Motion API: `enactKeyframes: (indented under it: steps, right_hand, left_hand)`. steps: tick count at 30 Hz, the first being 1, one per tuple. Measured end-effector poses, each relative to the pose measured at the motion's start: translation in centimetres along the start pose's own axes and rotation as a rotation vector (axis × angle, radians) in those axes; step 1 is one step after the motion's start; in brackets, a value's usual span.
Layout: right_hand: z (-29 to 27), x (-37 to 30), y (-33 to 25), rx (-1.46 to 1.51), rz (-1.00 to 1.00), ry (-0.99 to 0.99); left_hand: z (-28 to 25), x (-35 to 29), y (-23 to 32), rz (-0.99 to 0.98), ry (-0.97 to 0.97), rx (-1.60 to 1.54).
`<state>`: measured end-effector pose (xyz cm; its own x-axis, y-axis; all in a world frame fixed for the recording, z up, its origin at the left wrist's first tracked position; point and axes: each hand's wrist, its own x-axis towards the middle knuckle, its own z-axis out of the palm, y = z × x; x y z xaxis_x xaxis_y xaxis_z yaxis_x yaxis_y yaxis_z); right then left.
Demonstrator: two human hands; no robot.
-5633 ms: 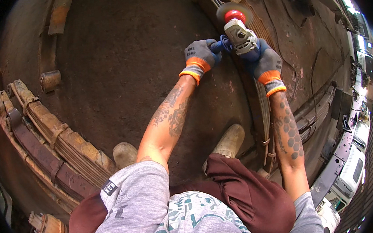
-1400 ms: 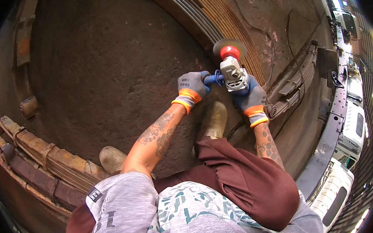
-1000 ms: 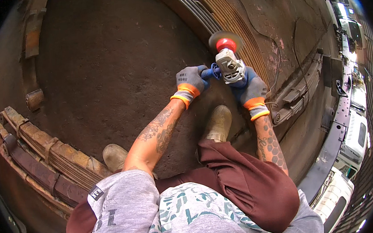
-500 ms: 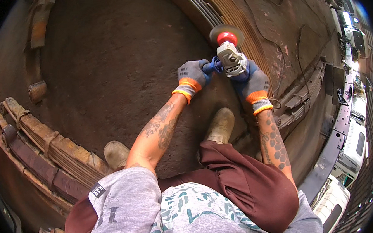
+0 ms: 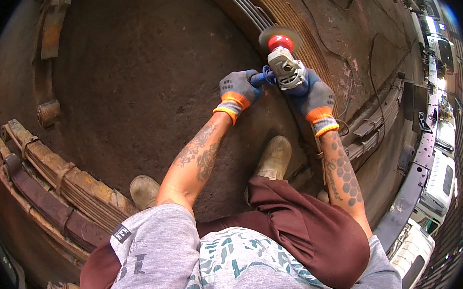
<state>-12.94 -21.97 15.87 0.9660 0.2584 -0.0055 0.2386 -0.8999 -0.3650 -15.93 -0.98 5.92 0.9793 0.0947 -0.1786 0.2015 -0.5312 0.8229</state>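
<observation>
Both my gloved hands hold an angle grinder with a grey head, a blue body and a red-centred round brush or disc. My left hand is closed around its blue side handle. Around the body, my right hand is closed, its fingers partly hidden by the tool. The disc lies over a stack of long curved leaf springs on the floor. Some leaves beside it look bare and grey, others rusty brown. Whether the disc touches the metal I cannot tell.
More rusty leaf spring packs lie at my left, near my boot. Another spring lies far left. A dark cable loops across the floor at right. Beyond it run a long dark steel rail and white truck cabs.
The grinder and both my hands have shifted very slightly, the disc a little to the left. My grip on the tool is unchanged.
</observation>
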Motion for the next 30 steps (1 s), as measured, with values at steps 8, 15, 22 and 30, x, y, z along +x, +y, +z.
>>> enactKeyframes:
  steps: [8,15,22,30]
  right_hand:
    - [0.3,1.5,-0.7,-0.033,-0.001,-0.045]
    - [0.9,2.5,-0.9,-0.108,-0.025,-0.023]
    - [0.7,3.7,-1.7,-0.044,-0.084,-0.052]
    - [0.8,5.5,-2.4,-0.059,-0.117,-0.075]
  left_hand:
    - [-0.9,0.2,-0.6,0.002,0.039,-0.050]
    - [-1.4,0.8,-1.1,-0.006,0.047,-0.002]
    - [-1.7,1.2,-1.4,-0.029,0.101,-0.037]
    - [-2.7,1.9,-1.7,-0.040,0.123,-0.019]
